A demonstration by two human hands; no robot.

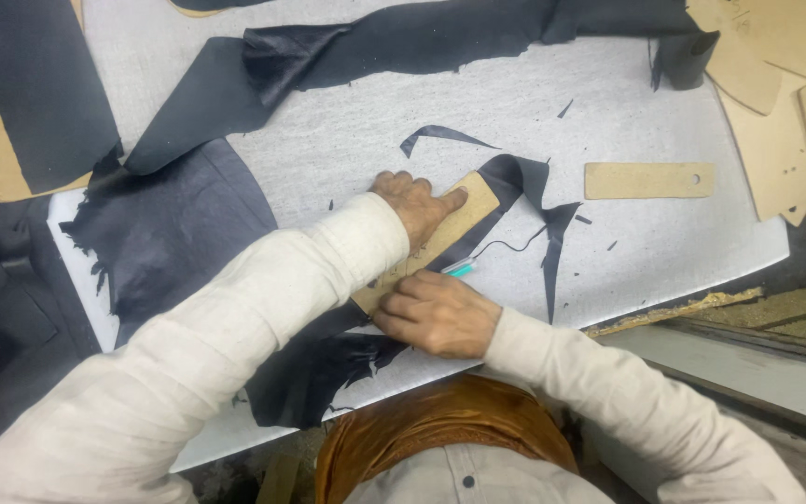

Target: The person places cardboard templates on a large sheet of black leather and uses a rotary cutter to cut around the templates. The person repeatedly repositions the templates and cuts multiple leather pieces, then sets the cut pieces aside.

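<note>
Pressing down flat, the left hand (414, 203) pinned a template (440, 238) onto dark leather (524, 182) — fingers spread open, index stretched along the card's far end, nothing clasped. The right hand (438, 313) was curled closed around a tool (459, 269) at the template's near edge; only a teal tip and a thin dark line beyond it showed, so what kind of tool it was could not be told.

The template lay slanted mid-table on the grey mat (608, 112), over a narrow leather strip. It looked like stiff, light fibreboard — likely to slide on smooth leather unless held down from above, best pressed near both ends. The leather read as thin, limp and easily creased; better dragged flat than lifted by a corner.

Outward: a second template (647, 180) with a hole lay apart to the right, more tan patterns (776, 112) stacked at the far right edge, a big leather piece (170, 229) to the left, long offcuts (403, 47) across the top, small scraps scattered about.

Hidden: the template's near end under both hands and the left sleeve (235, 317); the cut line itself; the tool's working end. The leather under the arm was cut off from view.
</note>
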